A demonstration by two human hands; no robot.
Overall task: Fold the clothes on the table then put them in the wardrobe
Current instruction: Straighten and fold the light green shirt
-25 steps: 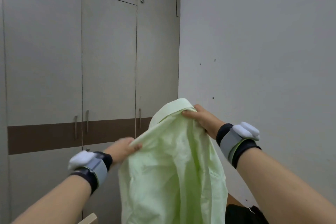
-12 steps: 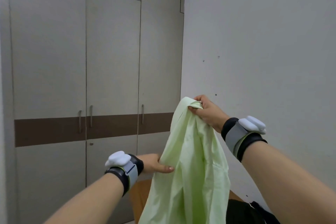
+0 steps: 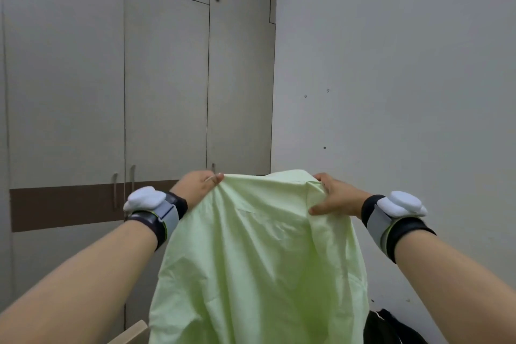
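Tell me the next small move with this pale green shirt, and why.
Probably lower the pale green cotton shirt flat onto the wooden table. The left hand and right hand pinch its top edge apart, so it hangs spread open in the air, not yet folded.

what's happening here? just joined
A person is holding a light green shirt up in the air in front of a closed wardrobe. The left hand pinches one top corner and the right hand grips the other, so the shirt hangs spread between them. It is not folded yet. A dark garment lies at bottom right, and a wooden table edge shows at bottom left.
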